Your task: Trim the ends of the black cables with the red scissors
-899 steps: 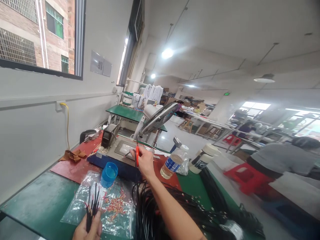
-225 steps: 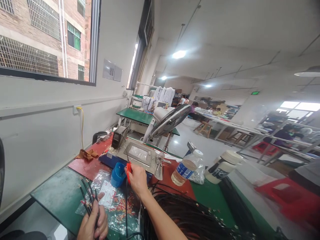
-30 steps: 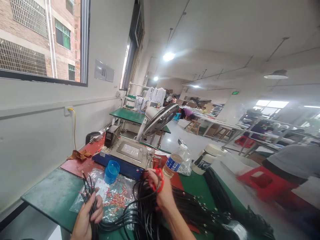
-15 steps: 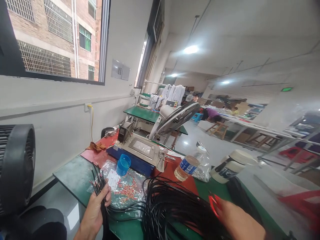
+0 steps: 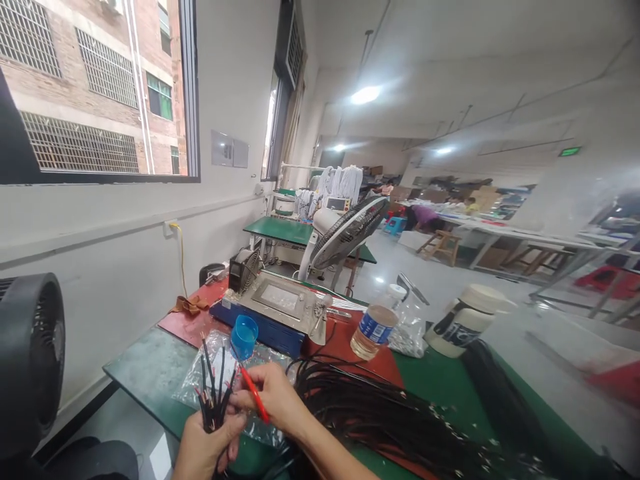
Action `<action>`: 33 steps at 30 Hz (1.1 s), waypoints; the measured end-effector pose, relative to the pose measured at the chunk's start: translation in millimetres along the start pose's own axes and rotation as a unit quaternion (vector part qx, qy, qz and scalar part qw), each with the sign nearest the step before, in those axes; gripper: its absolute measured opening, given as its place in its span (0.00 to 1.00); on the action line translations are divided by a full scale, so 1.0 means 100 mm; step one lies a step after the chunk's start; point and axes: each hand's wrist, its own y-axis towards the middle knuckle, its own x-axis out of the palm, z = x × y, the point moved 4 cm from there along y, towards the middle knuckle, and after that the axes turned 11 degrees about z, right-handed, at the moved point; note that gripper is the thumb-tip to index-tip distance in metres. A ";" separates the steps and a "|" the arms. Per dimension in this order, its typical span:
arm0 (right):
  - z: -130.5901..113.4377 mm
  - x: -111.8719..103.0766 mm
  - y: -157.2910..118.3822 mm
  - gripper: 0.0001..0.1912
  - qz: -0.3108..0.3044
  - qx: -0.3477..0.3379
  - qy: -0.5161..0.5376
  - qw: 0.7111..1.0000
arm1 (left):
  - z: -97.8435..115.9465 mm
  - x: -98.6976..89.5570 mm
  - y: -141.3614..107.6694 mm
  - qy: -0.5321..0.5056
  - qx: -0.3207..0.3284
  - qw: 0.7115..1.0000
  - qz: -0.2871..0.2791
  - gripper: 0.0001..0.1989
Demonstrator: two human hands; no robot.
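My left hand (image 5: pixel 210 440) is wrapped round a bunch of black cables (image 5: pixel 214 390), whose stripped ends with red and coppery wires point up and fan out. Beside it, my right hand (image 5: pixel 270 397) holds a red-handled tool (image 5: pixel 255 395) and has its fingertips close to the cable ends; the tool's tip is too small to make out. A large pile of black cables (image 5: pixel 370 420) lies to the right on the green table. Behind my hands, a blue cup (image 5: pixel 245 337) stands at a clear plastic bag (image 5: pixel 193 373).
A blue-based metal machine (image 5: pixel 280 303) stands behind the cup. Right of it are a bottle of pale liquid (image 5: pixel 373 332), a bag of small parts (image 5: pixel 409 333) and a white jar (image 5: pixel 463 320). A black fan (image 5: pixel 37 360) is at the left, a larger fan (image 5: pixel 347 233) behind.
My right hand has moved left with the red-handled tool, from over the cable pile to beside my left hand. The view has shifted slightly. The small orange pieces are now mostly hidden.
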 end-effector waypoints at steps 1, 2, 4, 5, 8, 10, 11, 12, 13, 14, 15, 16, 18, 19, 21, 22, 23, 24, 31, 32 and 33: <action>0.03 0.01 -0.01 0.17 -0.006 0.010 0.024 1.000 | -0.02 -0.01 0.00 -0.001 -0.001 1.000 0.001 0.21; 0.06 0.00 -0.02 0.17 -0.005 0.020 0.049 0.999 | -0.04 -0.02 0.01 -0.009 -0.006 1.000 0.004 0.21; 0.09 -0.03 -0.04 0.18 0.008 0.046 0.106 0.993 | -0.06 -0.03 0.01 -0.036 -0.037 0.998 0.020 0.21; 0.12 -0.05 -0.04 0.19 0.017 0.062 0.139 0.988 | -0.06 -0.03 0.01 -0.053 -0.059 0.996 0.033 0.20; 0.21 -0.08 -0.01 0.22 0.046 0.102 0.225 0.968 | 0.00 -0.02 0.01 -0.103 -0.112 0.985 0.076 0.21; 0.26 -0.08 0.01 0.23 0.055 0.103 0.246 0.962 | 0.09 0.02 0.03 -0.115 -0.112 0.984 0.077 0.26; 0.27 -0.08 0.02 0.23 0.053 0.095 0.247 0.963 | 0.14 0.04 0.04 -0.110 -0.104 0.987 0.063 0.27; 0.28 -0.08 0.02 0.22 0.048 0.085 0.246 0.964 | 0.18 0.07 0.05 -0.098 -0.092 0.990 0.042 0.27; 0.28 -0.07 0.02 0.21 0.039 0.076 0.247 0.965 | 0.21 0.10 0.06 -0.084 -0.081 0.993 0.021 0.25; 0.28 -0.06 0.02 0.21 0.030 0.071 0.250 0.965 | 0.23 0.11 0.07 -0.071 -0.071 0.995 0.002 0.24; 0.28 -0.06 0.01 0.21 0.023 0.071 0.256 0.964 | 0.24 0.12 0.08 -0.059 -0.067 0.996 -0.010 0.23; 0.28 -0.05 0.01 0.20 0.022 0.076 0.263 0.961 | 0.24 0.12 0.08 -0.050 -0.066 0.996 -0.017 0.22; 0.29 -0.07 0.01 0.20 0.033 0.086 0.277 0.957 | 0.21 0.10 0.09 -0.038 -0.076 0.996 -0.021 0.23; 0.29 -0.07 0.01 0.20 0.040 0.087 0.281 0.955 | 0.19 0.09 0.08 -0.035 -0.081 0.996 -0.024 0.24; 0.29 -0.08 0.01 0.20 0.040 0.084 0.283 0.955 | 0.15 0.08 0.07 -0.028 -0.093 0.995 -0.037 0.24; 0.29 -0.07 0.01 0.20 0.030 0.084 0.281 0.956 | 0.13 0.08 0.07 -0.026 -0.098 0.994 -0.049 0.23; 0.30 -0.07 0.01 0.20 0.023 0.085 0.279 0.956 | 0.12 0.09 0.06 -0.027 -0.103 0.992 -0.063 0.22; 0.31 -0.06 0.01 0.21 0.021 0.088 0.276 0.957 | 0.10 0.10 0.06 -0.028 -0.108 0.991 -0.078 0.21; 0.35 -0.05 0.02 0.22 0.066 0.089 0.254 0.961 | 0.05 0.14 0.07 -0.020 -0.127 0.985 -0.117 0.22; 0.35 -0.07 0.02 0.22 0.071 0.087 0.253 0.961 | 0.06 0.13 0.07 -0.027 -0.126 0.986 -0.101 0.21; 0.35 -0.08 0.03 0.23 0.074 0.086 0.250 0.961 | 0.08 0.11 0.07 -0.038 -0.122 0.988 -0.082 0.19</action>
